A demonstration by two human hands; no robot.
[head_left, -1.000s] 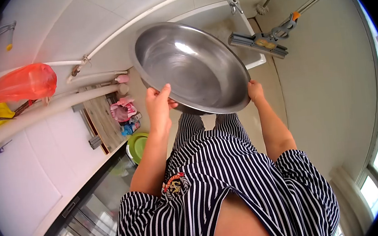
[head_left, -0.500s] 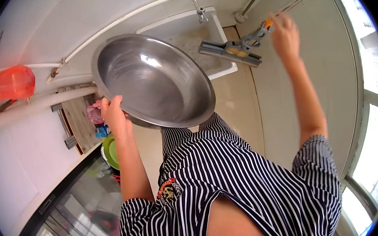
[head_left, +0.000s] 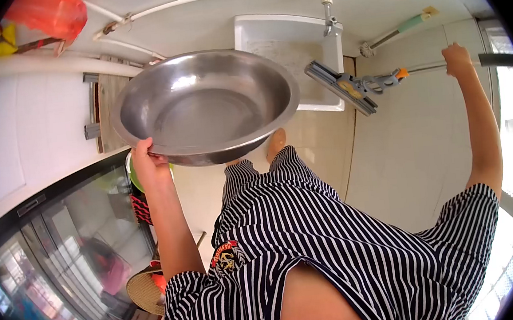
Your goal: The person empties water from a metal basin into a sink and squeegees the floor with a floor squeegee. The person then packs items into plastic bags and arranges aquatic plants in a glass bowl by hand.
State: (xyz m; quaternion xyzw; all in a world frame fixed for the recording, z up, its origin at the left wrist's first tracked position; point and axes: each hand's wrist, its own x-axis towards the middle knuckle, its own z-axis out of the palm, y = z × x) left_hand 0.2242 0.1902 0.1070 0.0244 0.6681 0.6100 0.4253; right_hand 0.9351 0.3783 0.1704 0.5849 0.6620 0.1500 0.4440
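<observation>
A large steel basin [head_left: 209, 118] hangs tilted in front of me with nothing in it. My left hand [head_left: 150, 161] grips its near left rim, thumb on top and fingers underneath. Far to the right, my right hand [head_left: 457, 59] is closed around the metal pole of a mop [head_left: 348, 86]. The mop's grey head points left, beside the sink, and an orange part [head_left: 402, 73] sits where head and pole meet.
Behind the basin is a white sink [head_left: 289, 46] under a tap [head_left: 330, 23]. A green-handled brush [head_left: 396, 34] hangs on the wall. A red bag [head_left: 54, 16] is at upper left, a glass-doored cabinet [head_left: 79, 239] at lower left, and a straw hat [head_left: 145, 291] below.
My right hand has left the basin's rim, moved right and closed on the mop pole. The basin, now in my left hand alone, is tilted differently. The view has shifted.
</observation>
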